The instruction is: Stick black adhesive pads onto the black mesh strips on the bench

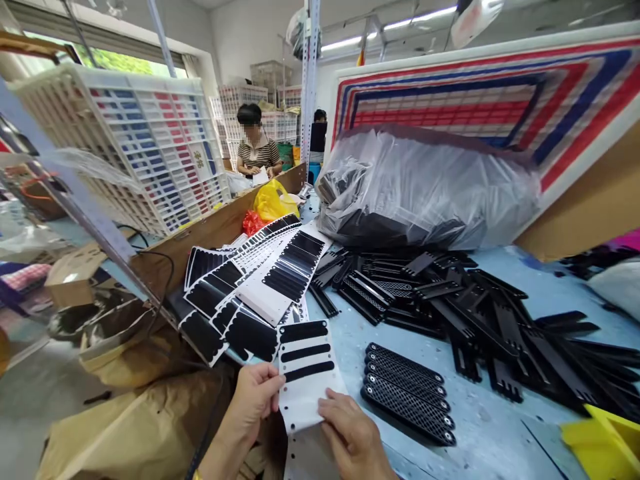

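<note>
A white backing sheet with a few black adhesive strips at its far end lies over the table's near edge. My left hand pinches its left edge between thumb and fingers. On the other side my right hand grips the sheet's right edge, its thumb partly hidden. Just right of the hands, several black strip-shaped pieces with a mesh pattern and round ends sit side by side. More sheets with black strips are heaped beyond my left hand.
Loose black plastic pieces spread across the blue table's right side. Behind them rests a clear plastic bag of dark items. A yellow bin stands at lower right. Left are a wooden board and white crate; a person sits beyond.
</note>
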Tool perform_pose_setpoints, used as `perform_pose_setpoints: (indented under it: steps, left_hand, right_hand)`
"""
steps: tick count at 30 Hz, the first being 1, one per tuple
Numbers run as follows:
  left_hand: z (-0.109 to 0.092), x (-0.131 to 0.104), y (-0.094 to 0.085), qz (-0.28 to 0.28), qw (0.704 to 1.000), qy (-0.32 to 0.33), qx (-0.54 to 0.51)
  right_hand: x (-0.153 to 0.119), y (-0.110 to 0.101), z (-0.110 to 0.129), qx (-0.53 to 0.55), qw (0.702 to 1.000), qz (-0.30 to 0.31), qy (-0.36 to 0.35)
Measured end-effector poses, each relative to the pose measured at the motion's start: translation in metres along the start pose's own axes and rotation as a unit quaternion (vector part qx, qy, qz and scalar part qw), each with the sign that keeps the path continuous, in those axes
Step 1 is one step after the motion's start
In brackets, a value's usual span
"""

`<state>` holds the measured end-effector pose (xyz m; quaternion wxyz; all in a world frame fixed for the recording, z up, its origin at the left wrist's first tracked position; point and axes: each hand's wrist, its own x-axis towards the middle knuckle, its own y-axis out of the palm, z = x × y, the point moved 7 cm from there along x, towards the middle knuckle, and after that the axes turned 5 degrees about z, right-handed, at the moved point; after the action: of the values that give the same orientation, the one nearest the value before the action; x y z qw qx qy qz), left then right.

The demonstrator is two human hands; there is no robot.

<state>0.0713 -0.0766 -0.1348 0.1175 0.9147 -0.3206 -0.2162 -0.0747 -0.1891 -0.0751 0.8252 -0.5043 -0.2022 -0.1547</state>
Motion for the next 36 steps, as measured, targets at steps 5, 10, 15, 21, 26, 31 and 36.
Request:
perform_pose_setpoints:
  steps: [5,10,15,21,26,31,36]
  left_hand:
    - [0.001,-0.004,0.005,0.010,1.000,-0.010,-0.028]
    - [0.001,-0.006,0.017,0.050,0.996,-0.020,-0.066]
    - [0.000,-0.006,0.025,0.072,0.991,-0.027,-0.111]
    - [-0.005,-0.010,0.036,0.080,0.986,-0.029,-0.147]
    - [-0.008,-0.013,0.045,0.090,0.980,-0.029,-0.174]
    - [-0.009,-0.014,0.056,0.107,0.970,-0.029,-0.217]
    - [-0.011,-0.014,0.067,0.131,0.967,-0.034,-0.218]
  right_hand:
    - [0.016,-0.006,0.005,0.025,0.997,-0.030,0.070]
    - [0.028,0.013,-0.003,0.058,0.991,-0.075,0.097]
    - [0.029,0.024,-0.011,0.114,0.980,-0.051,0.156]
    - [0.033,0.018,-0.010,0.193,0.952,-0.026,0.236]
    - [0.037,0.009,-0.005,0.243,0.940,-0.030,0.238]
    - [0.035,0.009,-0.009,0.311,0.915,-0.005,0.259]
    - [0.035,0.005,-0.010,0.324,0.912,-0.020,0.249]
